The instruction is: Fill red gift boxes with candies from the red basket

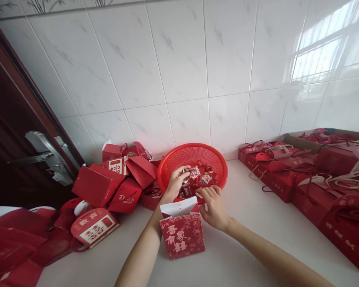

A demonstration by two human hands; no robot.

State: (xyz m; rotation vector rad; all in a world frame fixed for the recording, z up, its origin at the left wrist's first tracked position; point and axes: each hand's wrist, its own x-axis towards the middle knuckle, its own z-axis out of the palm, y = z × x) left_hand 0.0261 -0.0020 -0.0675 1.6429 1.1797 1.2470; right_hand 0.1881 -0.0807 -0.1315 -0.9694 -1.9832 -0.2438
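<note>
A red plastic mesh basket [194, 148] stands against the wall with several red wrapped candies [206, 178] in it. My left hand [178, 181] reaches over its left side, with thumb and fingers closed on a small red-and-white candy packet [192, 172]. At the basket's front rim is my right hand [214, 207], fingers curled inward; whatever lies under its fingertips is hidden. Between my forearms a red gift box [184, 237] with white characters stands upright on the white surface. Its top is open, showing a pale inside flap, and it partly covers the basket's front.
Red gift boxes [97, 185] lie heaped on the left, near a dark door with a metal handle [44, 157]. Rows of red boxes with cord handles [287, 179] line the right. A carton [305, 144] holding red items sits at the back right, by the tiled wall [185, 59].
</note>
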